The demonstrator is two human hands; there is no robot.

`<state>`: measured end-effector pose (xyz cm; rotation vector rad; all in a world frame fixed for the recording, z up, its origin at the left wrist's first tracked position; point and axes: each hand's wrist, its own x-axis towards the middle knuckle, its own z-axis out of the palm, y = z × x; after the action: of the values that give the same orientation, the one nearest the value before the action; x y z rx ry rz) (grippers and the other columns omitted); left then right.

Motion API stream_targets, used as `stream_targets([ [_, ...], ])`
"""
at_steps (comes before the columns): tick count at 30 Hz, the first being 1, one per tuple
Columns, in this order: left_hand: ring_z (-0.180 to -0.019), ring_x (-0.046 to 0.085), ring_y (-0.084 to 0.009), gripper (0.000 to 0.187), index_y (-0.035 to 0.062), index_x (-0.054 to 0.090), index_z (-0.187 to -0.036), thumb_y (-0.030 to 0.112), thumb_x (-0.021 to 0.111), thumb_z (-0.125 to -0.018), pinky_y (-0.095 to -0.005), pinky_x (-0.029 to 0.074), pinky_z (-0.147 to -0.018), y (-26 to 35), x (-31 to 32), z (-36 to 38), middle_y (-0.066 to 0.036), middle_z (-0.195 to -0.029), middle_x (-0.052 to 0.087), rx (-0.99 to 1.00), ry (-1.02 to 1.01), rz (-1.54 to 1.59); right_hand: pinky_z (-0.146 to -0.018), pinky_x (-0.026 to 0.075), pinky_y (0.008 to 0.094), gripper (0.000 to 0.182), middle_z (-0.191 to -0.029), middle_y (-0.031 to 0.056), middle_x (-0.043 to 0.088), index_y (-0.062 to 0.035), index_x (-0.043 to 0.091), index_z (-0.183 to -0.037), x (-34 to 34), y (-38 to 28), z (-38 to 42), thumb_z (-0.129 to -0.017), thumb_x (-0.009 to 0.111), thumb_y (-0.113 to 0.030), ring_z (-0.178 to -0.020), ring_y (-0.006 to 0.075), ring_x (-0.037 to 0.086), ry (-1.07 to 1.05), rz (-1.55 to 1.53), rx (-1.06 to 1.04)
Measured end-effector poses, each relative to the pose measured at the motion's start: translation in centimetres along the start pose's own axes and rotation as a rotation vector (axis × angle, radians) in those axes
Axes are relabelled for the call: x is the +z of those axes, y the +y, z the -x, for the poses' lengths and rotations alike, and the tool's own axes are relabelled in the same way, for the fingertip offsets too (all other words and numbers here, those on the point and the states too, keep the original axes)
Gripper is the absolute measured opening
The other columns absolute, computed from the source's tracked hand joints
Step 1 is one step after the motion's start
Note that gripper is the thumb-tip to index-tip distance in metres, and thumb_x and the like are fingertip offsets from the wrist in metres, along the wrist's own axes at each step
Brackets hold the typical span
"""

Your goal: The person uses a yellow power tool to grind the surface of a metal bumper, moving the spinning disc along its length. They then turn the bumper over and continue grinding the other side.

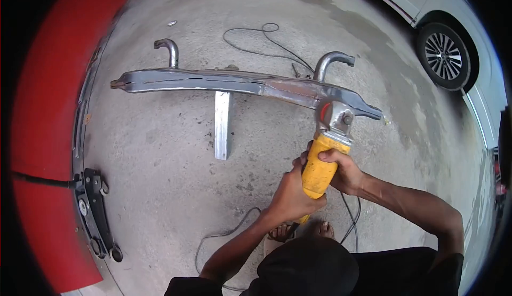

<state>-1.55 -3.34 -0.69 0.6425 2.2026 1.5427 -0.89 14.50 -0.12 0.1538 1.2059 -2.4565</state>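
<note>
Both my hands are wrapped around a yellow angle grinder (320, 162). My left hand (293, 192) is closed on the rear of its body, and my right hand (344, 172) grips the middle, thumb over the top. The grinder's metal head and reddish disc lie against or just over the right part of a long grey metal beam (197, 81); exact contact is hidden. Two bent pipe stubs rise from the beam's far side, and a brownish bare patch shows right of its middle. A pale metal bar (222, 125) sticks out from under the beam toward me.
A black floor jack (96, 210) stands at the left beside a red panel (48, 125). A white car with a wheel (444, 56) is at the upper right. One dark cable (256, 53) loops behind the beam; another cable (200, 248) lies near my feet on the concrete.
</note>
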Motion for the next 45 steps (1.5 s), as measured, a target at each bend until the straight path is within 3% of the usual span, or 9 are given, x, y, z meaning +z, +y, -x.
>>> stream_targets([
  [5,-0.103,0.069,-0.0208,0.070,-0.0025,0.052,-0.126,0.004,0.088,-0.067,-0.0361,0.057,-0.091,-0.9,2.7,-1.7,-0.012,-0.111,0.067,0.102,0.094,0.063,-0.100,0.057,0.0442,0.041,-0.108,0.0151,0.072,-0.0006,0.060,-0.124,-1.9,0.3,-1.4,-0.092,0.072,-0.022,-0.110,0.0302,0.072,0.106,0.126,-0.132],
  [6,-0.103,0.069,-0.0208,0.070,-0.0025,0.052,-0.126,0.004,0.088,-0.067,-0.0361,0.057,-0.091,-0.9,1.9,-2.0,-0.012,-0.111,0.067,0.112,0.075,0.046,-0.084,0.062,0.0371,0.034,-0.105,0.0144,0.073,0.0021,0.065,-0.118,-0.9,0.9,-2.6,-0.093,0.074,-0.019,-0.094,0.0240,0.076,0.122,0.050,-0.232],
  [7,-0.102,0.069,-0.0203,0.069,-0.0024,0.052,-0.126,0.003,0.087,-0.067,-0.0357,0.057,-0.091,-0.7,1.2,-2.4,-0.011,-0.110,0.067,0.111,0.093,0.064,-0.082,0.062,0.0350,0.034,-0.105,0.0142,0.073,0.0033,0.066,-0.119,-0.3,1.4,-3.5,-0.093,0.075,-0.017,-0.093,0.0225,0.075,0.142,0.006,-0.291],
  [18,-0.109,0.069,-0.0226,0.078,-0.0012,0.050,-0.133,0.001,0.087,-0.065,-0.0380,0.056,-0.094,3.4,0.5,-2.2,-0.013,-0.115,0.068,0.024,-0.029,-0.043,-0.084,0.061,0.0338,0.042,-0.103,0.0099,0.076,0.0019,0.067,-0.123,0.8,2.0,-1.4,-0.091,0.083,-0.019,-0.097,0.0186,0.074,0.200,-0.204,-0.489],
  [30,-0.111,0.068,-0.0224,0.085,-0.0030,0.048,-0.138,0.003,0.088,-0.064,-0.0360,0.054,-0.098,8.6,-1.2,-3.4,-0.015,-0.119,0.065,-0.123,-0.103,-0.342,-0.084,0.059,0.0325,0.027,-0.097,0.0058,0.074,-0.0023,0.069,-0.110,1.8,-0.1,-1.4,-0.088,0.083,-0.009,-0.092,0.0150,0.072,0.063,-0.458,-0.603],
  [33,-0.101,0.073,-0.0238,0.082,-0.0046,0.048,-0.137,0.002,0.087,-0.065,-0.0367,0.058,-0.092,10.3,-0.8,-3.5,-0.015,-0.108,0.071,-0.123,-0.074,-0.480,-0.094,0.057,0.0396,0.037,-0.107,0.0132,0.074,-0.0022,0.063,-0.122,1.7,0.1,-1.6,-0.091,0.079,-0.017,-0.104,0.0239,0.071,-0.021,-0.458,-0.639],
  [36,-0.095,0.076,-0.0264,0.081,-0.0040,0.049,-0.137,0.000,0.086,-0.065,-0.0376,0.060,-0.088,12.3,-0.5,-3.4,-0.014,-0.102,0.073,-0.266,-0.055,-0.560,-0.097,0.056,0.0411,0.039,-0.108,0.0136,0.073,-0.0022,0.062,-0.123,2.4,0.1,-1.6,-0.091,0.079,-0.017,-0.106,0.0252,0.071,-0.038,-0.565,-0.642],
  [37,-0.094,0.077,-0.0313,0.086,-0.0038,0.048,-0.141,0.002,0.087,-0.064,-0.0392,0.061,-0.086,12.2,-0.6,-3.3,-0.018,-0.101,0.075,-0.124,-0.055,-0.615,-0.099,0.055,0.0433,0.040,-0.106,0.0133,0.072,-0.0028,0.060,-0.124,2.6,-0.1,-1.6,-0.091,0.078,-0.018,-0.109,0.0274,0.069,-0.061,-0.602,-0.638],
  [45,-0.097,0.076,-0.0404,0.094,-0.0043,0.048,-0.145,0.007,0.087,-0.061,-0.0411,0.061,-0.088,16.3,-1.5,-3.7,-0.025,-0.103,0.074,-0.187,-0.037,-0.826,-0.104,0.051,0.0465,0.038,-0.102,0.0102,0.066,-0.0054,0.055,-0.122,5.7,-0.4,-2.7,-0.092,0.075,-0.019,-0.110,0.0294,0.065,-0.106,-0.845,-0.729],
])
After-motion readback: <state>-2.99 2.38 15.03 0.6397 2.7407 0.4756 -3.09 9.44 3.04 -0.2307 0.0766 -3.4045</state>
